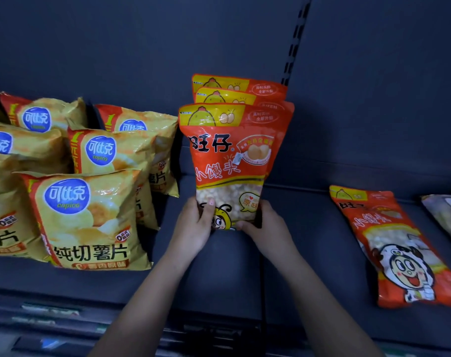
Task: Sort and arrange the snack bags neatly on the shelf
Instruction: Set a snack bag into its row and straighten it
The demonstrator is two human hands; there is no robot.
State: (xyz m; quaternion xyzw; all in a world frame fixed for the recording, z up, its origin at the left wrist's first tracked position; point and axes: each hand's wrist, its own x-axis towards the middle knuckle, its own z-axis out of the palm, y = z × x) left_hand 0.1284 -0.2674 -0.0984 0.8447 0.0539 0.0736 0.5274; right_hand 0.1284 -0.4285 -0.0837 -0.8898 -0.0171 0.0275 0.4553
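Note:
An orange snack bag (229, 161) stands upright on the dark shelf (219, 266), in front of two more of the same kind (238, 86). My left hand (196, 225) grips its lower left corner, thumb on the front. My right hand (265, 225) grips its lower right corner. Another orange bag (397, 243) lies flat on the shelf to the right. Several yellow chip bags (88, 217) stand in rows on the left.
A pale bag (448, 217) lies partly out of view at the far right edge. The shelf's back panel has a slotted upright (295, 39). Price-tag strips (49, 310) run along the front edge.

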